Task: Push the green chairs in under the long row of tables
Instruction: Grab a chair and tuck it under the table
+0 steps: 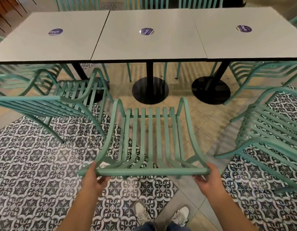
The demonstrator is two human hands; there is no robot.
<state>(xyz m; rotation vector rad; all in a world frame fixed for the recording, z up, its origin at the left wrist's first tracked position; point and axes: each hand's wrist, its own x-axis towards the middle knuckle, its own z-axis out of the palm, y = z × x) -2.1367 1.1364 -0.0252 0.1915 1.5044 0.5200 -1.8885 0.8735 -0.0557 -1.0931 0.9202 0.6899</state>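
Note:
A green slatted metal chair [150, 135] stands in front of me, facing the middle one of three white tables [149, 47] joined in a row. My left hand [94, 176] grips the left end of its top back rail and my right hand [208, 178] grips the right end. The chair's seat front lies short of the table edge, near the black round pedestal base [150, 90]. Another green chair [49, 104] stands to the left, turned at an angle, and a third green chair [271, 129] stands pulled out to the right.
More green chairs sit at the far side of the tables [77, 4] and partly under both ends [19, 77]. Each tabletop carries a round purple sticker [146, 31]. Two further black pedestal bases [211, 90] stand on the patterned tile floor. My shoes [161, 214] are below.

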